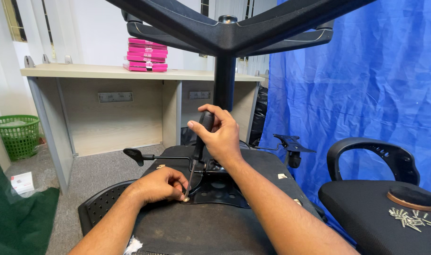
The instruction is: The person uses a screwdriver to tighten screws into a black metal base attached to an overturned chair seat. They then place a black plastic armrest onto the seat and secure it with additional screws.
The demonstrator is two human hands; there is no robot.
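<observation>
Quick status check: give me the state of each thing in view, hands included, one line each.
right hand: closed around screwdriver handle
screwdriver: near upright, tip down at the screw
screw: at the plate hole, under the tip
left hand: fingertips pinched at the screw
office chair: upside down, star base up
loose screws: scattered on second chair's seat
pink boxes: stacked on desk

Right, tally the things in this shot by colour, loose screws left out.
Black: 3 - upturned chair, screwdriver in the right hand, second chair
Pink: 1 - stack of boxes
Green: 1 - basket
Blue: 1 - sheet
Silver: 1 - washer at the left hand
Total: 7
</observation>
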